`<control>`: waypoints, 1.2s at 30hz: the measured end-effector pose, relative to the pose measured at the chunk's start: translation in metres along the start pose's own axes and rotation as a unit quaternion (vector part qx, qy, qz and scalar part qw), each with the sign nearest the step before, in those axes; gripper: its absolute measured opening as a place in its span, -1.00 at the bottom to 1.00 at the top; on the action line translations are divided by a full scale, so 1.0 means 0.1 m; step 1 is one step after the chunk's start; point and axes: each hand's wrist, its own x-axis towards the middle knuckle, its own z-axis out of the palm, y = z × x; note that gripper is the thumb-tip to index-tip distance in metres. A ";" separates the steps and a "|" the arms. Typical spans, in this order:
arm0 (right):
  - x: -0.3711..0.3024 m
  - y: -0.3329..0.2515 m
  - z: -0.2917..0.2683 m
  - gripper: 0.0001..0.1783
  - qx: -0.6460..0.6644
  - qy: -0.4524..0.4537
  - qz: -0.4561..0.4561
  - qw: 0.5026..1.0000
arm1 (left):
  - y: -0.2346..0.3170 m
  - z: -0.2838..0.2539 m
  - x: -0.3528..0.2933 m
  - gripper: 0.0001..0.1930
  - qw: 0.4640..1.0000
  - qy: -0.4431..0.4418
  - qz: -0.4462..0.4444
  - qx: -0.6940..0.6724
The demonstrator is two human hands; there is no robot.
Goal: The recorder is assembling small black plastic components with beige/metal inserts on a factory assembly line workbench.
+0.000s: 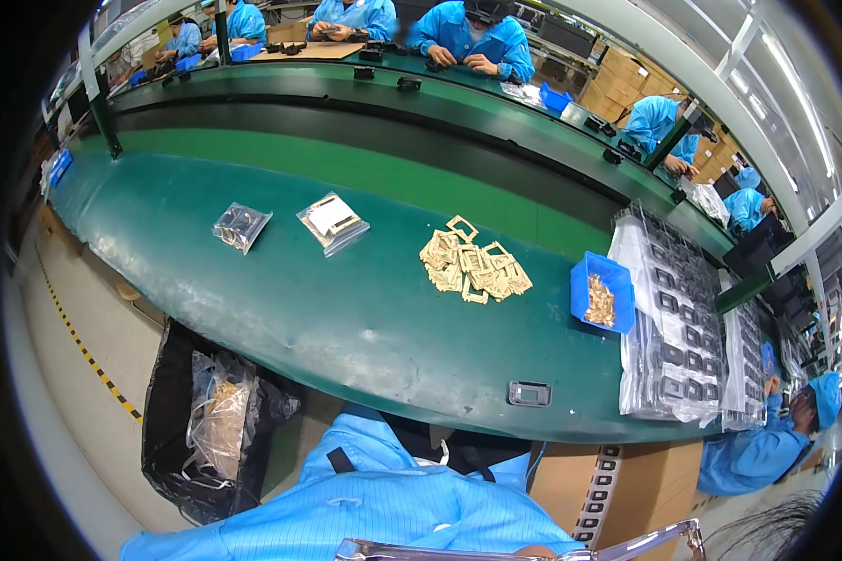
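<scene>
Hands of the wearer both lie outside the view; whether either is released, clenched or grasping cannot be told. Blue smock (374,505) fills the lower edge, up against the green bench (281,290). Nearest the wearer, close to the bench's near edge and right of centre: a grey rectangular casing (530,395) with a dark window, lying flat. Beyond it, a loose heap of tan frames (477,269), overlapping at all angles, one jutting from the far side. Right of the heap, well apart, a blue bin (580,285) with small tan-to-copper pieces (601,301) inside. Just beside the bin, further right, clear trays (638,383) carrying rows of dark casings (669,302). Left of the heap, two clear bags: the nearer one (333,222) holds a white sheet over tan pieces, the farther one (242,227) dark contents. On the floor at left, a black container (173,439) with plastic-wrapped material. Co-workers in blue (472,45) sit across the line; another (762,458) at far right.
</scene>
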 end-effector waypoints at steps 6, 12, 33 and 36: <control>0.04 -0.03 0.06 -0.84 0.003 0.001 -0.001 1.000 | 0.10 -0.04 -0.07 -0.69 1.000 -0.006 -0.005 0.017; 0.10 0.00 0.09 -0.85 0.005 0.007 0.002 1.000 | 0.10 0.00 -0.18 -0.68 1.000 -0.009 -0.003 0.025; 0.18 -0.18 0.02 -0.87 -0.023 -0.035 -0.001 0.999 | 0.57 -0.13 -0.33 -0.65 0.964 -0.138 0.090 0.209; -0.05 -0.19 -0.30 -0.87 -0.078 -0.093 0.003 0.993 | 1.37 -0.47 -0.72 -0.64 0.858 -0.288 0.213 0.369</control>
